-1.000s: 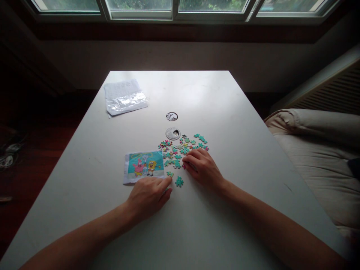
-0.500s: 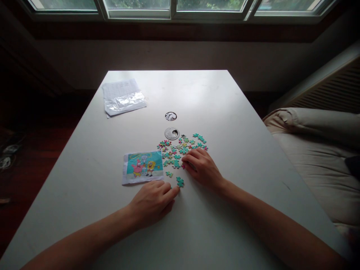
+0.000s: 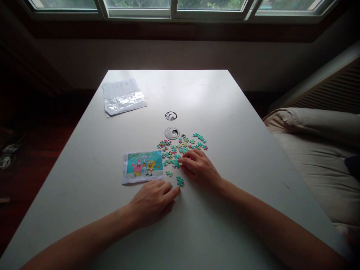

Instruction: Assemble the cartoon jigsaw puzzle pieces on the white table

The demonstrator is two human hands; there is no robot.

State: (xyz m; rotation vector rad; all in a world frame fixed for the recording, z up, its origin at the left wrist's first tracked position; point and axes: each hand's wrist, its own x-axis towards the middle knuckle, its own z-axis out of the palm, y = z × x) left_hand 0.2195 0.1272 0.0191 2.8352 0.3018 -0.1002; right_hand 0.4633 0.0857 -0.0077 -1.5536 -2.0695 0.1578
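Loose jigsaw puzzle pieces [image 3: 184, 150], mostly teal with some yellow and pink, lie in a spread-out heap on the white table [image 3: 239, 210]. My right hand [image 3: 198, 167] is over the heap's near right side, fingers apart, with fingertips at a teal puzzle piece [image 3: 176, 163]. Its palm hides some pieces. Resting on the table, my left hand [image 3: 157, 198] has its index finger stretched out just below a small joined teal cluster [image 3: 180, 181]; its other fingers are partly hidden. Left of the heap lies a cartoon picture sheet [image 3: 144, 165], its lower edge near my left knuckles.
Papers with a clear plastic sleeve [image 3: 123, 97] lie at the table's far left. Two round fittings, a hole [image 3: 171, 116] and a metal disc [image 3: 170, 133], sit beyond the heap. A cushioned seat [image 3: 303, 157] stands to the right, windows [image 3: 208, 5] beyond.
My right hand's fingers have moved slightly left, reaching onto the teal pieces at the heap's near edge. My left hand has hardly moved.
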